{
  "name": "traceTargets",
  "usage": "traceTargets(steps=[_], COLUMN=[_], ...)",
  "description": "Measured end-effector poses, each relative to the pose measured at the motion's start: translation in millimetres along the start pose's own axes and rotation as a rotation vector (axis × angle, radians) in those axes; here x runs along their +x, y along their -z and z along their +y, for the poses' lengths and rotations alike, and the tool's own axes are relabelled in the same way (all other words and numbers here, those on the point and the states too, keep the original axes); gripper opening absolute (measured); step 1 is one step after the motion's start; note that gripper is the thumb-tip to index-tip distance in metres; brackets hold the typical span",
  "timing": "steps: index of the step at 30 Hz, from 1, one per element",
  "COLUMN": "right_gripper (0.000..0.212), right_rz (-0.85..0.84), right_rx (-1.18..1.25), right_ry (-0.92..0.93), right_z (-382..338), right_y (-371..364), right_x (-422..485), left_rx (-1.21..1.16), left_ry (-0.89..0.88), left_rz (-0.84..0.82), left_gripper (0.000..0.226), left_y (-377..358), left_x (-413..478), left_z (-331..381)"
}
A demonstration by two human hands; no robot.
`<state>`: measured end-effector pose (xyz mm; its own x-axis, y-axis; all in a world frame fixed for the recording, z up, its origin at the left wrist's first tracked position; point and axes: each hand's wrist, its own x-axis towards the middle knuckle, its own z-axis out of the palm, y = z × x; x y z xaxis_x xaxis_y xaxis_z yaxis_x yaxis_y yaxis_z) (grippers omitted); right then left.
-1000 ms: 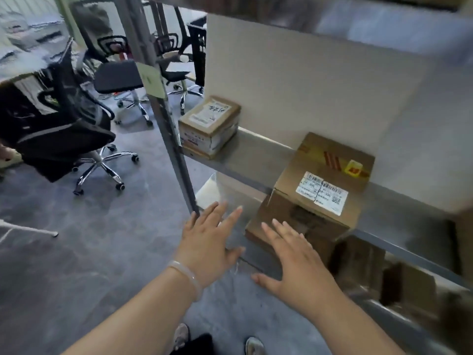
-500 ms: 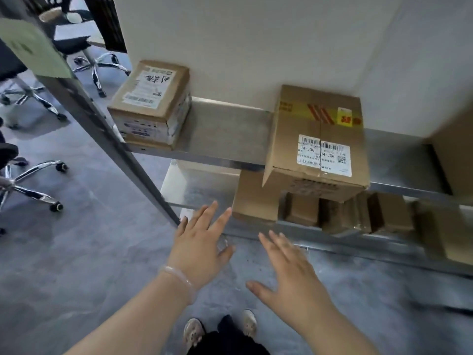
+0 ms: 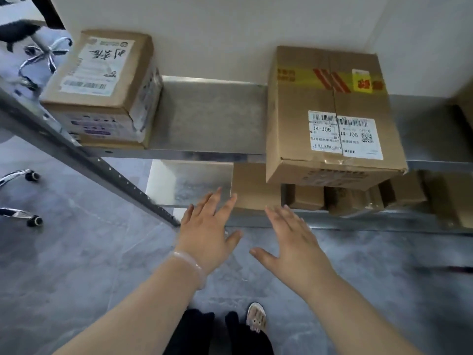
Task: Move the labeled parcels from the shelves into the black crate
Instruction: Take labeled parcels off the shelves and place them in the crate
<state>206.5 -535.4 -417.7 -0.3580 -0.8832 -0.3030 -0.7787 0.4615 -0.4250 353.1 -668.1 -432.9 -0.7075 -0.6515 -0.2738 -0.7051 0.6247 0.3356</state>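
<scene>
Metal upright (image 3: 107,172) beside empty hands (image 3: 252,239)

Both hands, left hand (image 3: 206,233) and right hand (image 3: 294,242), are spread flat and empty before the metal shelf (image 3: 210,119), below the large parcel (image 3: 330,116)

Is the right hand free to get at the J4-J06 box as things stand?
Probably yes. The right hand is open and empty below the J4-J06 box, whose front overhangs the shelf edge, with nothing between.
</scene>
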Motion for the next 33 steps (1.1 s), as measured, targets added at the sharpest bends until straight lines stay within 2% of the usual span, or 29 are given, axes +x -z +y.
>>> traceTargets(steps=[5, 10, 16, 18, 21, 24, 28, 33], right_gripper=[0.085, 0.085, 0.082, 0.084, 0.093, 0.102, 0.108, 0.094], right_rz=[0.062, 0.129, 0.160, 0.213, 0.200, 0.152, 0.207, 0.332], right_rx=[0.002, 0.055, 0.079, 0.110, 0.147, 0.173, 0.312, 0.463], right_ry=[-0.119, -0.185, -0.307, -0.385, -0.483, -0.470, -0.437, -0.293], right_z=[4, 8, 54, 77, 100, 117, 132, 143], right_y=[-38, -86, -111, -112, -119, -135, -153, -166], right_x=[26, 54, 110, 134, 166, 192, 205, 206], left_rx=[0.025, 0.010, -0.041, -0.098, -0.101, -0.140, -0.258, -0.473], left_ry=[-0.116, -0.153, -0.120, -0.090, -0.093, -0.074, -0.131, -0.202], left_rz=[-0.058, -0.071, -0.052, -0.077, -0.088, -0.072, 0.041, 0.135], left_gripper=[0.074, 0.075, 0.075, 0.076, 0.082, 0.087, 0.090, 0.089], left_y=[-24, -50, -94, -110, -134, -156, -187, -212], left_x=[33, 62, 120, 145, 175, 199, 211, 217], left_z=[-26, -57, -68, -68, -71, -78, -92, -100])
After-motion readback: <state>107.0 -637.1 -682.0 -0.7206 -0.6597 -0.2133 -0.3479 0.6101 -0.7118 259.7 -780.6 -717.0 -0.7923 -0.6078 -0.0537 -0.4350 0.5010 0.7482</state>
